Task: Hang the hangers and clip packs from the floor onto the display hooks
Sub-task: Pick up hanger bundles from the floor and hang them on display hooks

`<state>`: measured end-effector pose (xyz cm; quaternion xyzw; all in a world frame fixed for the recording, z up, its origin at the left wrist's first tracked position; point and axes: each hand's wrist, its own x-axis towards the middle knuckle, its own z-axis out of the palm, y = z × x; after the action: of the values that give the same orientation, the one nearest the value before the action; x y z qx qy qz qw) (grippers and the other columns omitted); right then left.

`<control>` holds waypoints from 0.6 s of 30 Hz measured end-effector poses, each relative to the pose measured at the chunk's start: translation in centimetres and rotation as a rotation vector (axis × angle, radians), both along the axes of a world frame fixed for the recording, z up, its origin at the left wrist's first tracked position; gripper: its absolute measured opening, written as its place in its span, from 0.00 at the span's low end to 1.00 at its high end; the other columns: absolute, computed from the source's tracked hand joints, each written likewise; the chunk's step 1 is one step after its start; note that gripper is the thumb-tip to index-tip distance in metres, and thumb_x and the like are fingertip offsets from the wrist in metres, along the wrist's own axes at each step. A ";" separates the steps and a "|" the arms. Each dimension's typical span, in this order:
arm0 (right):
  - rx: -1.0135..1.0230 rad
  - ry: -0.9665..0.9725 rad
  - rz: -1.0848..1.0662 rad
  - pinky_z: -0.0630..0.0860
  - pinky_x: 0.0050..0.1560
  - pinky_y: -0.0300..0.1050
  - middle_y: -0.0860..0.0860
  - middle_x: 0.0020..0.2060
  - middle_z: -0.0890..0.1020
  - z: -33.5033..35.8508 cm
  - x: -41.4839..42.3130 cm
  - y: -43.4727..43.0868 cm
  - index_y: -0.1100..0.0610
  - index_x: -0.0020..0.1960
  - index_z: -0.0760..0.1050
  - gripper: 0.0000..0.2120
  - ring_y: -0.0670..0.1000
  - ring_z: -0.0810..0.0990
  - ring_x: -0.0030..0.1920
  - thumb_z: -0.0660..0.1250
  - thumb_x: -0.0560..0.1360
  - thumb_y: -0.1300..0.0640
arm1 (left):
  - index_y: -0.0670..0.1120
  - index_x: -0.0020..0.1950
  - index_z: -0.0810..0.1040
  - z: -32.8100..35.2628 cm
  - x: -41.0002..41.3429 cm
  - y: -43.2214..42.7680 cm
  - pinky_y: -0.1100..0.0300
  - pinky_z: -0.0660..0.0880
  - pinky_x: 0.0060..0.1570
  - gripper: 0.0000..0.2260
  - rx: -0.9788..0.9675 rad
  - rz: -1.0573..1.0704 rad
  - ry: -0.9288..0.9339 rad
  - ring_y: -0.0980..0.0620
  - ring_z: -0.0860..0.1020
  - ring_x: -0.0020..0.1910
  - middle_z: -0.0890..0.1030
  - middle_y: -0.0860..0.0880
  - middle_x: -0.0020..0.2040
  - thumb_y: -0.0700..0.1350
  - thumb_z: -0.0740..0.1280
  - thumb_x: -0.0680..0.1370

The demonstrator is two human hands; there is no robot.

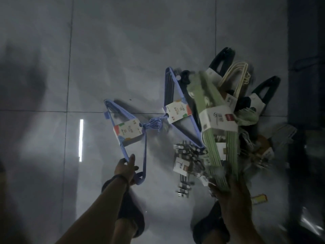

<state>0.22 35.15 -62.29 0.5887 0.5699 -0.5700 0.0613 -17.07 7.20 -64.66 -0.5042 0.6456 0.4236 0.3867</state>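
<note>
My left hand (127, 169) grips the lower corner of a blue hanger pack (125, 132) with a white label. Its hooks are tangled with the hooks of a second blue hanger pack (177, 110) lying on the grey floor. My right hand (226, 189) holds the bottom end of a green hanger pack (211, 110) with a white sleeve, raised over the pile. The motion blurs this hand and the pack. Clip packs (186, 159) with small white cards lie on the floor between my hands.
A heap of black hangers (223, 59), cream hangers (237, 76) and other packs lies on the tiles at the right. A dark fixture base (306, 85) runs along the right edge. My two feet in dark shoes (131, 215) stand below.
</note>
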 end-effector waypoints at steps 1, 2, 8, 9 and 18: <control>-0.015 -0.003 -0.045 0.80 0.61 0.56 0.55 0.64 0.82 -0.6 -1.0 -0.3 0.45 0.76 0.72 0.24 0.57 0.84 0.62 0.64 0.83 0.39 | 0.46 0.66 0.74 0.3 0.1 0.0 0.32 0.83 0.51 0.19 -0.018 -0.045 0.025 0.33 0.86 0.49 0.83 0.39 0.53 0.56 0.69 0.82; 0.014 -0.083 0.027 0.80 0.58 0.57 0.57 0.64 0.82 -0.8 -0.8 -1.0 0.47 0.77 0.70 0.24 0.61 0.84 0.62 0.62 0.84 0.40 | 0.46 0.66 0.75 0.3 0.2 -0.2 0.34 0.84 0.50 0.17 -0.041 -0.075 0.069 0.34 0.86 0.47 0.84 0.40 0.51 0.55 0.68 0.83; 0.481 -0.412 0.517 0.79 0.55 0.57 0.65 0.65 0.76 -2.1 -6.8 -2.9 0.60 0.71 0.71 0.25 0.64 0.77 0.61 0.71 0.77 0.51 | 0.48 0.62 0.81 2.6 0.5 -1.8 0.38 0.85 0.48 0.12 -0.032 -0.145 0.161 0.37 0.87 0.44 0.84 0.44 0.49 0.53 0.66 0.84; 0.607 -0.315 0.566 0.79 0.49 0.53 0.64 0.61 0.78 -1.2 -8.2 -3.6 0.61 0.67 0.73 0.21 0.61 0.79 0.57 0.73 0.77 0.56 | 0.48 0.64 0.81 3.1 0.7 -2.0 0.37 0.85 0.50 0.13 -0.046 -0.167 0.166 0.37 0.86 0.47 0.84 0.45 0.49 0.53 0.66 0.84; 0.301 -0.195 1.140 0.77 0.50 0.50 0.54 0.50 0.79 -4.0 -18.6 -11.2 0.56 0.60 0.74 0.14 0.57 0.80 0.51 0.61 0.80 0.48 | 0.45 0.50 0.79 4.2 3.5 -0.6 0.36 0.81 0.58 0.09 -0.052 0.004 0.032 0.38 0.83 0.49 0.83 0.41 0.47 0.51 0.70 0.80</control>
<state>-18.36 23.91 -66.24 0.2418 0.8622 -0.3036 0.3254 -13.60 6.64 -60.43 -0.5087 0.6615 0.4152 0.3623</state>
